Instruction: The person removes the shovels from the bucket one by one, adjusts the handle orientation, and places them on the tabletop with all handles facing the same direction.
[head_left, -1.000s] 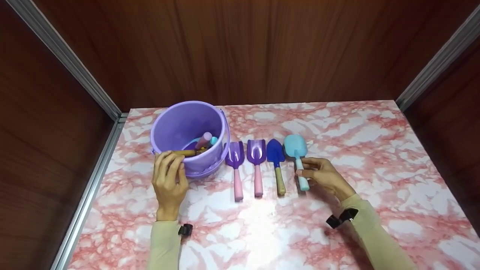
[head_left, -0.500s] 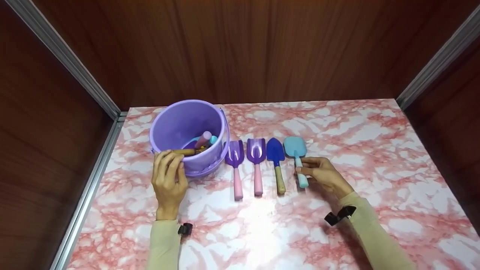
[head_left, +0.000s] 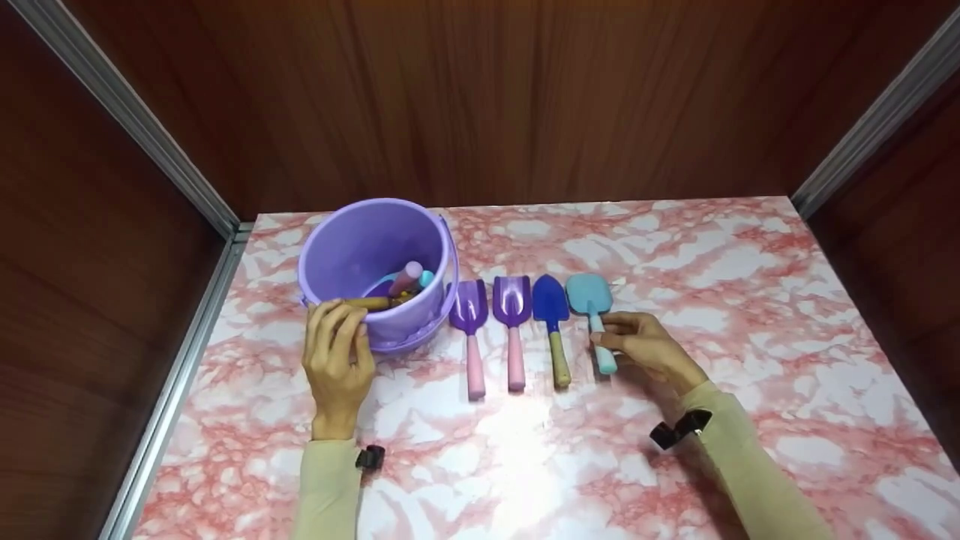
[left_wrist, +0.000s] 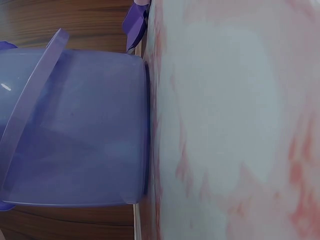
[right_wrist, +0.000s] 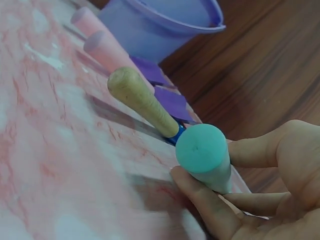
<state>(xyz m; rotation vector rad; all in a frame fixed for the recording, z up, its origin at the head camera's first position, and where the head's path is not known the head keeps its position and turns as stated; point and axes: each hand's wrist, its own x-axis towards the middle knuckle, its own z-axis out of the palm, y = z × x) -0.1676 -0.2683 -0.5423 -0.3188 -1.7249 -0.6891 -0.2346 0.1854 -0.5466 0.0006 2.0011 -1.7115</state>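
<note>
My right hand [head_left: 649,349] pinches the light turquoise handle of a toy shovel [head_left: 589,292] at the right end of a row of tools. In the right wrist view the handle's round end [right_wrist: 202,148] lies between thumb and fingers. My left hand [head_left: 337,360] grips the near rim of a purple bucket [head_left: 375,229], fingers curled over the edge. A wooden handle [head_left: 373,303] leans inside by those fingers, beside a pink handle [head_left: 406,278]. Left of the turquoise shovel lie a blue trowel [head_left: 551,300] with a wooden handle and two purple scoops [head_left: 513,300] with pink handles.
The tools and bucket stand on a red-and-white marbled table [head_left: 675,247]. Dark wood panels [head_left: 510,105] rise behind and on both sides, with metal strips [head_left: 135,97] at the corners. The bucket's handle [head_left: 454,274] hangs on its right, over the nearest scoop.
The turquoise shovel has come slightly down and settled in line with the other tools, my right hand still on its handle. My left hand stays on the bucket rim.
</note>
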